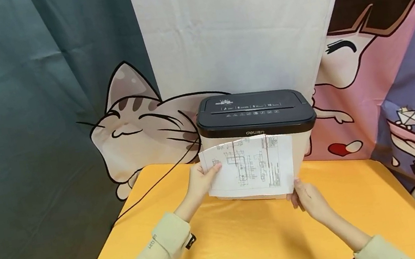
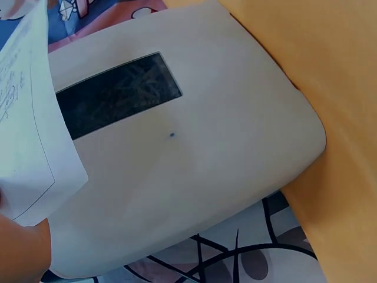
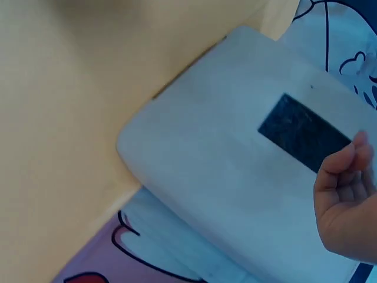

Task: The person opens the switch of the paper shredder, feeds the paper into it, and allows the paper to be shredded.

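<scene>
A sheet of paper (image 1: 253, 167) printed with technical line drawings stands upright in front of a paper shredder (image 1: 300, 151), its top edge just below the dark lid. My left hand (image 1: 201, 180) pinches the sheet's left edge, thumb on the printed face. At the lower right corner my right hand (image 1: 309, 198) grips the sheet, with its other fingers curled below. The left wrist view shows part of the paper (image 2: 41, 141) hanging over the shredder's pale front. In the right wrist view my right hand (image 3: 347, 200) overlaps the dark window (image 3: 300, 131), and the paper is out of sight.
The shredder stands at the back of a yellow-covered table (image 1: 240, 241), before a printed curtain (image 1: 241, 30). A narrow feed slot (image 1: 253, 109) runs across its lid. A black cord (image 1: 151, 187) trails from its left side over the table's edge.
</scene>
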Tool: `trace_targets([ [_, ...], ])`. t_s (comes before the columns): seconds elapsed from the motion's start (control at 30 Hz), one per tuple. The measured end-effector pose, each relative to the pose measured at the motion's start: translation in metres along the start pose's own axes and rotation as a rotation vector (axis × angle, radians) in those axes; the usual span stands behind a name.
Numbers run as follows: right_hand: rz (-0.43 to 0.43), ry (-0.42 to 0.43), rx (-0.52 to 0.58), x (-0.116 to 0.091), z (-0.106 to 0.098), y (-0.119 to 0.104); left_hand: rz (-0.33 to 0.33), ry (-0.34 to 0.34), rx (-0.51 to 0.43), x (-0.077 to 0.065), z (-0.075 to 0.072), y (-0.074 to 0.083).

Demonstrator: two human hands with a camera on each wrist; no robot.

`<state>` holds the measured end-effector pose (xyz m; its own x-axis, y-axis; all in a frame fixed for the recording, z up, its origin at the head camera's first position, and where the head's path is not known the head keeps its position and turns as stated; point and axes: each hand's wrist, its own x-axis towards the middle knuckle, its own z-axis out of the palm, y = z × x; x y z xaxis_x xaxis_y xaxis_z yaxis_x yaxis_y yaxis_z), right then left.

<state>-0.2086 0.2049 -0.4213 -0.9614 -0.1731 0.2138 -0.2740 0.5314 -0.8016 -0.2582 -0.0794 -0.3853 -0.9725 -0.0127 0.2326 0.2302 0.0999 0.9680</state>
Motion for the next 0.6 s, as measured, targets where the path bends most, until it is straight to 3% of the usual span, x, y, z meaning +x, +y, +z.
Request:
trace_targets([
  [0.13,-0.116,0.080,0.004,0.010,-0.013,-0.008,0.046,-0.007,0.012,0.004,-0.003,0.005],
  [0.3,-0.229,0.088,0.046,0.024,-0.031,-0.021,0.106,-0.027,0.011,0.011,-0.004,0.015],
  [0.6,-0.258,0.190,-0.014,0.043,-0.052,-0.041,0.110,-0.046,0.040,0.026,-0.004,0.031],
])
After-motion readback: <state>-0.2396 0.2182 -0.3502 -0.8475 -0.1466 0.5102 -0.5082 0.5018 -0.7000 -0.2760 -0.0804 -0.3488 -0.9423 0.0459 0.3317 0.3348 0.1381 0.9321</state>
